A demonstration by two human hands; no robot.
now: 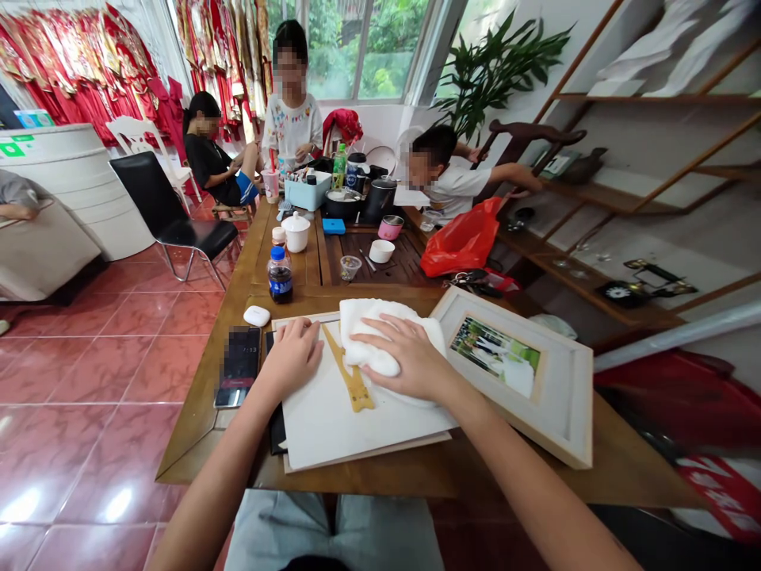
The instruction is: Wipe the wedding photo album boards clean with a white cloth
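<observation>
Saw left hand resting loosely spread on white board; found right hand splayed wide atop folded white cloth. Noted yellow strip between both hands, phone left of left hand, framed photo right of right hand.

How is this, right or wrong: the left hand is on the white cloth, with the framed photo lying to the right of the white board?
Wrong hand: the head view shows the right hand on the white cloth, while the left hand rests on the white board. The framed photo lies to the board's right.
</observation>
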